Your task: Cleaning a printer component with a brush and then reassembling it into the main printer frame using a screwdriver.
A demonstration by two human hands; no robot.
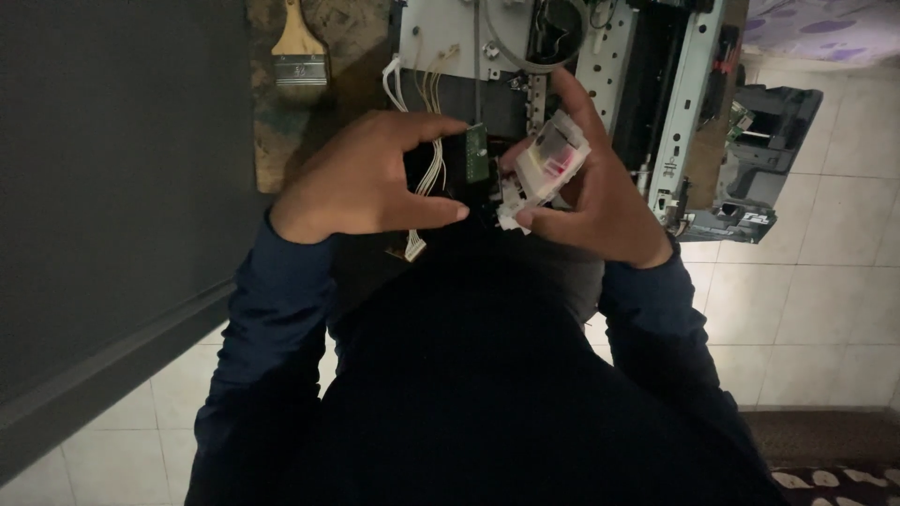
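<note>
The left hand [361,183] is in the middle of the view, fingers curled w/ thumb and pointer close around a small green circuit board [477,153]. It looks pinched on it, but the grip is partly hidden. White wires [427,178] hang by that hand, w/ a plug at the near end.

The right hand [600,201] is just to the right, closed on a clear plastic ink cartridge [553,159] w/ pink inside. Both things sit between the hands, nearly touching.

Far behind them is an opened-up printer [656,84], metal frame showing. A paint brush [300,52] w/ a wooden handle lies far left on a brown board [272,141]. Pale floor tiles [825,281] on the right.
</note>
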